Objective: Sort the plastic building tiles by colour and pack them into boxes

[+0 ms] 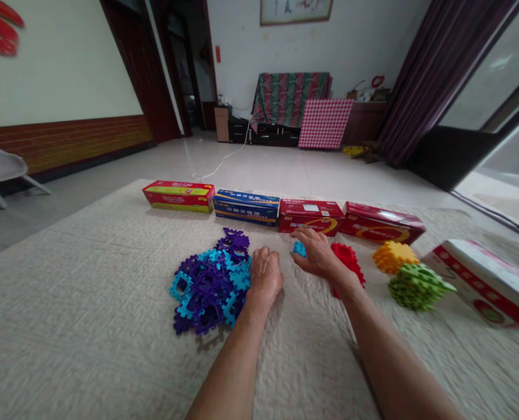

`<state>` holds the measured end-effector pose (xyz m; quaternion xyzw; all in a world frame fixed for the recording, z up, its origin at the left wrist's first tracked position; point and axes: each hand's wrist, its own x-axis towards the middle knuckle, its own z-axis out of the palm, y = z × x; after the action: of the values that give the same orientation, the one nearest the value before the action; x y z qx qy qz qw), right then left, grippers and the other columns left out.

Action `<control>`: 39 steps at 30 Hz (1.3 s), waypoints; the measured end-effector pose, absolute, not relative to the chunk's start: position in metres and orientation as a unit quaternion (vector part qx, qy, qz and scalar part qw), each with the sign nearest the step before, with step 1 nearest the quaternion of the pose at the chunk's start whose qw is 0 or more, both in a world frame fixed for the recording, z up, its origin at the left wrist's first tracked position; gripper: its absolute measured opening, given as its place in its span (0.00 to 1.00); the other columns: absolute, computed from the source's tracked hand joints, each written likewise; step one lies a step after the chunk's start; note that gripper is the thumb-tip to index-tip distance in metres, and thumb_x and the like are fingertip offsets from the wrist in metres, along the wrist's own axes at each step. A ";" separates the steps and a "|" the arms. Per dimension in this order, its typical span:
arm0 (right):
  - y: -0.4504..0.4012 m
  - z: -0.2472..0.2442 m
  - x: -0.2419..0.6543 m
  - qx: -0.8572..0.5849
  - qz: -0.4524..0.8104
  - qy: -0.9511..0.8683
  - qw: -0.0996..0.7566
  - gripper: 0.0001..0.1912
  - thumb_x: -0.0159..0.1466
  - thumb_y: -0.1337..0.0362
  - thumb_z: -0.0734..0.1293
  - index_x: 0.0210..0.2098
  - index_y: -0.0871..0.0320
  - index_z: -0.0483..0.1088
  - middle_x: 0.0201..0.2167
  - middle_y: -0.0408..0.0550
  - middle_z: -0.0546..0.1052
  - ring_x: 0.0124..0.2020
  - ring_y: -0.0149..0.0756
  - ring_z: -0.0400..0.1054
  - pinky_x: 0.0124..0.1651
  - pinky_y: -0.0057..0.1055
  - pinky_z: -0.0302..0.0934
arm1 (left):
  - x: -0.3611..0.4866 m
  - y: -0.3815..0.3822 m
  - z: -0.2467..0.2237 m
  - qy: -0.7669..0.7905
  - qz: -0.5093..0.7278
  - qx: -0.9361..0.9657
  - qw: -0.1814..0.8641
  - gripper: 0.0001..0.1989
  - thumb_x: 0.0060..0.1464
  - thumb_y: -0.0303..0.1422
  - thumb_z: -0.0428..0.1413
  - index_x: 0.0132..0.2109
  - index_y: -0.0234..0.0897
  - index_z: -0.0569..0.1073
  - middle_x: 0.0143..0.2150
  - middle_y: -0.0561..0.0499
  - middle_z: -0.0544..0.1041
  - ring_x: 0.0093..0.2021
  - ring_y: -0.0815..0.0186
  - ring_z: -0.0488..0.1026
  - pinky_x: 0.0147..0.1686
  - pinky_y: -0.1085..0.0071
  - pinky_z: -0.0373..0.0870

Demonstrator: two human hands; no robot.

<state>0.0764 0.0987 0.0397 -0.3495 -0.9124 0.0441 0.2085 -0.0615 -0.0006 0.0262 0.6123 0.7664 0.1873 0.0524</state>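
Note:
A heap of purple and light-blue interlocking plastic tiles [204, 286] lies on the cloth left of centre. At its right edge is my left hand [267, 273], fingers curled down; anything inside them is hidden. My right hand [315, 252] has its thumb and fingers apart around a small light-blue piece [299, 249], without a visible grip on it. Partly behind my right forearm sits a stack of red tiles [349, 259]. Farther right are a yellow stack [394, 256] and a green stack [419, 286] of such tiles.
Along the back stand a red-and-yellow box [179, 197], a blue box [246, 208], a red box [310, 217] and another red box [382, 223]. A white-and-red carton [489, 280] is at the right. A pale textured cloth [88, 303] lies under everything.

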 end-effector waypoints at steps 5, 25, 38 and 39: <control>0.075 0.030 0.055 -0.292 0.140 -0.901 0.290 0.19 0.57 0.73 0.59 0.47 0.62 0.71 0.44 0.58 0.76 0.45 0.43 0.71 0.49 0.38 0.64 | -0.066 -0.003 0.031 0.774 0.202 0.597 0.065 0.17 0.58 0.22 0.44 0.46 0.31 0.76 0.47 0.39 0.75 0.53 0.56 0.69 0.54 0.64 0.65; 0.012 0.027 0.013 -0.283 0.339 -0.858 0.260 0.25 0.54 0.70 0.65 0.52 0.58 0.67 0.52 0.55 0.73 0.47 0.40 0.71 0.51 0.37 0.64 | -0.155 -0.002 0.031 0.786 0.451 0.375 0.196 0.20 0.53 0.26 0.49 0.51 0.37 0.76 0.44 0.46 0.82 0.40 0.66 0.79 0.37 0.73 0.74; 0.011 0.035 -0.009 -0.230 0.217 -0.929 0.190 0.14 0.63 0.71 0.58 0.46 0.60 0.70 0.42 0.53 0.77 0.44 0.38 0.70 0.48 0.31 0.59 | -0.149 0.002 0.039 0.736 0.561 0.309 0.221 0.18 0.53 0.28 0.50 0.48 0.35 0.77 0.43 0.45 0.81 0.39 0.65 0.80 0.37 0.72 0.75; 0.011 0.037 -0.005 -0.253 0.218 -0.922 0.198 0.14 0.65 0.70 0.57 0.47 0.61 0.68 0.41 0.53 0.77 0.42 0.38 0.71 0.45 0.30 0.59 | -0.145 0.002 0.041 0.730 0.565 0.314 0.222 0.18 0.53 0.28 0.49 0.48 0.34 0.77 0.43 0.45 0.81 0.38 0.65 0.80 0.37 0.73 0.75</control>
<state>-0.0045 0.0111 0.0370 -0.2532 -0.9216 0.2175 0.1982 -0.1453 0.0020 0.0407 0.3135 0.7305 0.5645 0.2222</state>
